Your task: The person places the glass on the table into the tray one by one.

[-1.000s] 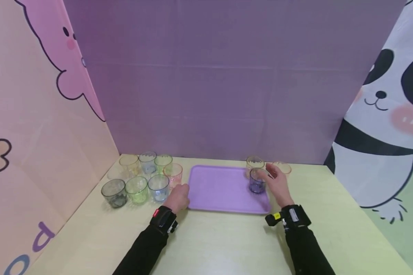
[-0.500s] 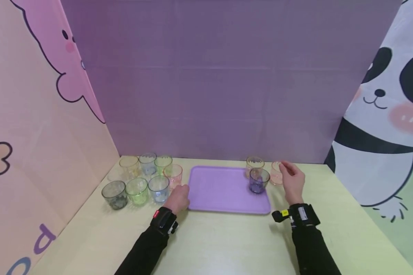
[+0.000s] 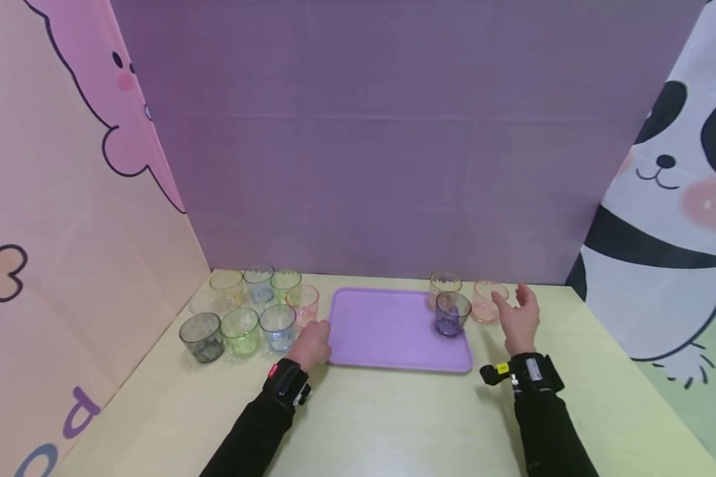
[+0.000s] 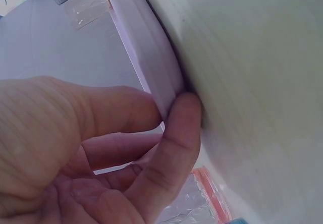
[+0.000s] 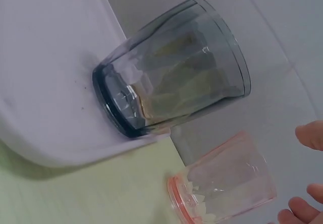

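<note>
Pale worktop (image 3: 394, 421) stands against a plain purple backdrop (image 3: 388, 132); pink printed wall (image 3: 77, 258) at left, panda print (image 3: 650, 298) at right. Purple tray (image 3: 388, 334) lies flat on it, long axis left to right across my front. Fingers of my left hand (image 3: 311, 344) pinch its left edge. Fingers of my right hand (image 3: 520, 324) are spread, just beside the upright pink glass (image 3: 486, 309). Dark purple glass (image 3: 450, 324) stands upright at the tray's right end.
</note>
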`<state>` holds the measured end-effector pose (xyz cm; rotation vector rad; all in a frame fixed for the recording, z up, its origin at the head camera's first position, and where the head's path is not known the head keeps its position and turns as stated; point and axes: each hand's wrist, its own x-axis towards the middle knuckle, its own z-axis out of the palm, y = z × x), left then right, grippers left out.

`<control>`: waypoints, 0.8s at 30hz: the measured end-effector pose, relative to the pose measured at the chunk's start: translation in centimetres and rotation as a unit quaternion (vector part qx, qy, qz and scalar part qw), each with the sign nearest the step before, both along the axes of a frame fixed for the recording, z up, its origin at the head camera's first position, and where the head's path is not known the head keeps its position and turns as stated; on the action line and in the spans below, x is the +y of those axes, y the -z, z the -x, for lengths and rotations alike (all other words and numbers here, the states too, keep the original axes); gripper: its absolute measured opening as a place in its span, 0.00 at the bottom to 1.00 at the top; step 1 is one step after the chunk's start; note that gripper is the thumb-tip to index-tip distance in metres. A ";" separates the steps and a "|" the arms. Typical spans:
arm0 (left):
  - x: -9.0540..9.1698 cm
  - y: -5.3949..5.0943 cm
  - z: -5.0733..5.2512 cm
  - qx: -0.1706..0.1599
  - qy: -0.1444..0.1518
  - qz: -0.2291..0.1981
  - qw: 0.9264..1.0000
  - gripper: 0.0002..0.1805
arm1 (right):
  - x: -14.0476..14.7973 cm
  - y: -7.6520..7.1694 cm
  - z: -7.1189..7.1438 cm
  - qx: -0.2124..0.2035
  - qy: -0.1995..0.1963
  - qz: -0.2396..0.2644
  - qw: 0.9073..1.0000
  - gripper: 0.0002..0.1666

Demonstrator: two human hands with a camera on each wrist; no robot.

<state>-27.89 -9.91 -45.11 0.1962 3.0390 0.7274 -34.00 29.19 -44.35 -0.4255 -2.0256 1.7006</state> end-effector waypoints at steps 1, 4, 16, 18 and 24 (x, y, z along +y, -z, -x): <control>0.0 0.0 0.0 -0.002 -0.001 0.000 1.000 0.11 | 0.1 0.0 0.0 -0.006 -0.003 -0.002 1.000 0.45; 0.1 -0.1 0.0 -0.007 -0.005 0.000 1.000 0.12 | 0.2 -0.1 0.1 -0.021 -0.018 -0.017 0.999 0.48; 0.1 -0.2 -0.1 -0.003 -0.003 0.003 1.000 0.11 | 0.4 -0.2 1.3 -0.077 -0.075 -0.048 0.993 0.60; 0.1 -0.2 -0.1 0.002 0.001 0.006 1.000 0.11 | 0.3 0.0 1.4 -0.087 -0.079 -0.053 0.992 0.61; 0.0 -0.2 -0.1 0.017 0.008 0.011 1.000 0.09 | 0.2 0.4 1.9 -0.091 -0.081 -0.077 0.990 0.62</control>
